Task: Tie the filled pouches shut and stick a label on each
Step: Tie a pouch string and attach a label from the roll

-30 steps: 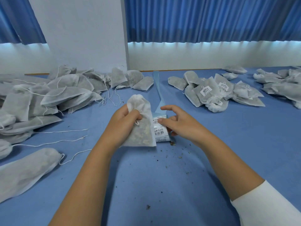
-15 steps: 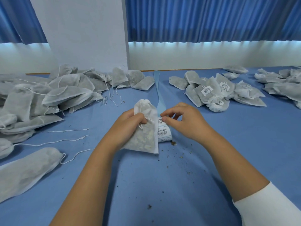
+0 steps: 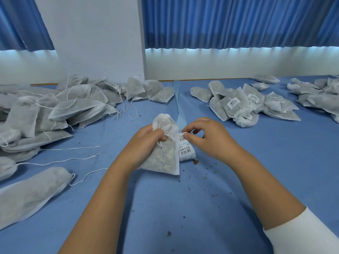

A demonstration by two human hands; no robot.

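Observation:
My left hand [image 3: 146, 142] grips a filled white pouch [image 3: 165, 154] by its tied neck, above the blue table. Right beside the pouch lies a roll of barcode labels [image 3: 186, 151] with its pale blue backing strip [image 3: 180, 109] trailing away toward the wall. My right hand [image 3: 207, 138] pinches a label at the top of the roll between thumb and forefinger. Whether the label is free of the backing I cannot tell.
A heap of unlabelled pouches [image 3: 55, 110] with loose strings fills the left side, and one pouch [image 3: 31, 193] lies near the front left. Labelled pouches [image 3: 244, 107] are piled at the right, with more pouches [image 3: 315, 92] at the far right. Herb crumbs [image 3: 201, 173] dot the table.
My left hand has lifted the pouch slightly and shifted it right. My right hand rose from the roll's side to its top edge and closed on a label.

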